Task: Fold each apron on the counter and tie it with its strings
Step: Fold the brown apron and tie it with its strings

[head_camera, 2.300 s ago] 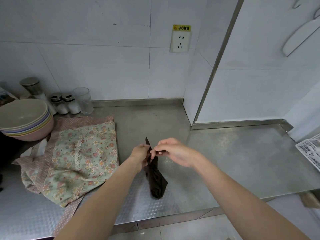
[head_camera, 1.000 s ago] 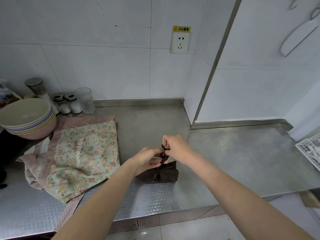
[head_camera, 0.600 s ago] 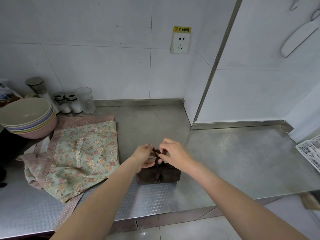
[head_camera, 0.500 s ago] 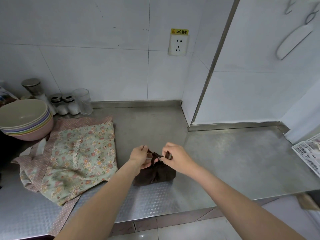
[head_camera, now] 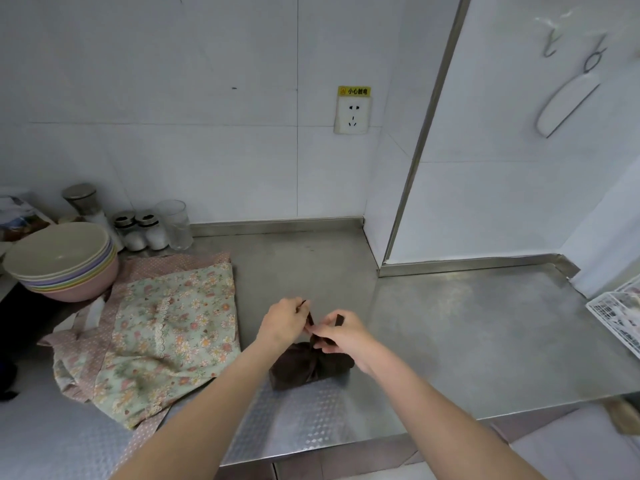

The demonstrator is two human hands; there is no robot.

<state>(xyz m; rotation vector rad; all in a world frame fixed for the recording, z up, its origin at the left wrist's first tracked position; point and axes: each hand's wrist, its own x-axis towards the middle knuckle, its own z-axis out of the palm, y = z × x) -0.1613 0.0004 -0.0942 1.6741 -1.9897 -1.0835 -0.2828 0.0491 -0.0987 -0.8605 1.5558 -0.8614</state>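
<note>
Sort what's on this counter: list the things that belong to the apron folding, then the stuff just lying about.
Part of the job:
brown apron bundle, strings pinched by left hand and right hand
floral apron, not yet folded

Lying about:
stacked bowls
shakers
glass
white rack

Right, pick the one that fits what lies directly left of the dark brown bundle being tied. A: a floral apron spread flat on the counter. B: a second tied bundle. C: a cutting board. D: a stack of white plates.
A: the floral apron lies unfolded on the steel counter left of the brown bundle, whose strings both hands, left and right, are pinching.
</note>
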